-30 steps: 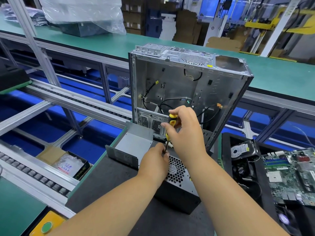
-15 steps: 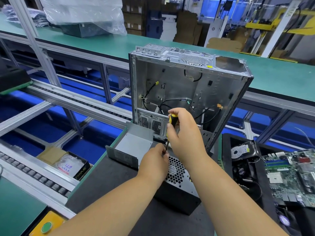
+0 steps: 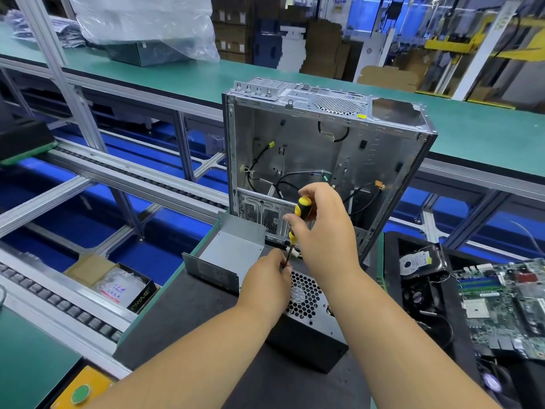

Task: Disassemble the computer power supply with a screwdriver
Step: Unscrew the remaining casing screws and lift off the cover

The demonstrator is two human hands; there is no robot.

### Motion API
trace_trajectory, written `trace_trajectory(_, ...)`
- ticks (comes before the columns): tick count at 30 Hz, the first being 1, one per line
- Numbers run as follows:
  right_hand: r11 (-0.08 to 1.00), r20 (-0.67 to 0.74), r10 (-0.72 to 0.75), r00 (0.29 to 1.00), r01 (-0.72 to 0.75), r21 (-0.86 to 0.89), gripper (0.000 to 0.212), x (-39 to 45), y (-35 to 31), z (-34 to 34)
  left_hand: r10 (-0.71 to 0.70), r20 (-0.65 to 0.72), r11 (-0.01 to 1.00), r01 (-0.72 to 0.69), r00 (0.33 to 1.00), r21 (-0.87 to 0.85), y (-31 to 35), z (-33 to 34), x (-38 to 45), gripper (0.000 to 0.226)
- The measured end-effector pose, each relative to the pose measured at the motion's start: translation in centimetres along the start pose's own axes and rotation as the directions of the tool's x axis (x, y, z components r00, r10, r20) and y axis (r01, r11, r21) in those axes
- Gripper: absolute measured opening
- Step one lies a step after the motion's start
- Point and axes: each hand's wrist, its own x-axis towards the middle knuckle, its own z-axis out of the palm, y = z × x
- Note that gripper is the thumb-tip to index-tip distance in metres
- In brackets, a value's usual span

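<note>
- Gripping the yellow-and-black handle of the screwdriver (image 3: 303, 208), the right hand (image 3: 324, 231) has its fingers curled round it just above the centre of the frame; the shaft runs down and slightly left.
- The left hand (image 3: 267, 283) pinches the lower shaft with curled fingers, right at the top edge of the power supply (image 3: 309, 326).
- The power supply is a black metal box with a silver face; a honeycomb grille shows a fan behind it. It sits at lower centre on a dark mat (image 3: 182, 317), partly hidden by both forearms.
- Just left of it lies a bent grey metal cover (image 3: 233, 249), open side up.
- Behind stands an emptied silver computer case (image 3: 324, 149), upright, with loose black cables inside.
- At the right edge, a black tray (image 3: 392, 261) holds a hard drive (image 3: 418, 261); a green motherboard (image 3: 507, 302) lies beside it.
- A roller conveyor (image 3: 59, 302) crosses the lower left; a green-topped bench (image 3: 486, 137) spans the upper frame, with a plastic-wrapped load (image 3: 141, 22) at upper left.
</note>
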Motion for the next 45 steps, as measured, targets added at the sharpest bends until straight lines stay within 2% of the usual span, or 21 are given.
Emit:
trace_trajectory(4,0.998,0.055,0.019,0.998,-0.022,0.062,0.028,-0.17,-0.09,-0.11,-0.014,0.002,1.000,0.014,1.000,0.010,0.09,0.01,0.00,0.034)
trace_trajectory(8,0.994,0.192,0.021,0.981,-0.041,0.098,0.030,-0.15,-0.43,-0.07,-0.011,0.025,1.000,0.011,1.000,-0.003,0.44,-0.25,-0.11,0.005)
trace_trajectory(10,0.991,0.235,0.026,0.972,-0.057,0.125,0.035,-0.27,-0.54,-0.03,-0.012,0.029,1.000,0.012,1.000,0.000,0.57,-0.37,-0.20,0.011)
trace_trajectory(16,0.998,0.155,-0.034,0.987,0.025,0.064,0.034,-0.44,-0.27,0.00,-0.019,0.026,1.000,0.020,0.999,-0.016,0.68,-0.50,-0.34,0.013)
trace_trajectory(21,0.997,0.102,0.001,0.995,-0.008,0.070,0.037,-0.41,0.07,0.15,-0.014,0.011,1.000,0.014,1.000,-0.018,0.37,-0.23,-0.23,0.005)
trace_trajectory(25,0.996,0.033,0.008,0.999,-0.011,0.088,0.043,-0.70,0.31,0.15,-0.008,-0.008,1.000,0.008,1.000,0.001,0.18,-0.05,-0.18,0.022)
trace_trajectory(29,0.997,0.051,0.003,0.999,-0.007,0.082,0.039,-0.69,0.21,0.05,0.002,-0.010,1.000,-0.002,1.000,0.002,0.13,0.03,-0.12,0.032)
trace_trajectory(35,0.988,0.122,0.017,0.992,-0.036,0.151,0.037,-0.54,-0.24,-0.06,-0.001,-0.003,1.000,0.001,1.000,-0.021,0.24,-0.12,-0.24,0.005)
trace_trajectory(41,0.993,0.096,0.010,0.995,-0.021,0.118,0.032,-0.39,-0.05,-0.11,-0.010,0.016,1.000,0.010,1.000,-0.022,0.16,-0.05,-0.16,0.005)
trace_trajectory(45,0.996,0.044,0.034,0.998,-0.038,0.087,0.036,-0.16,0.20,-0.13,0.008,-0.006,1.000,-0.008,1.000,0.010,-0.21,0.22,0.03,0.033)
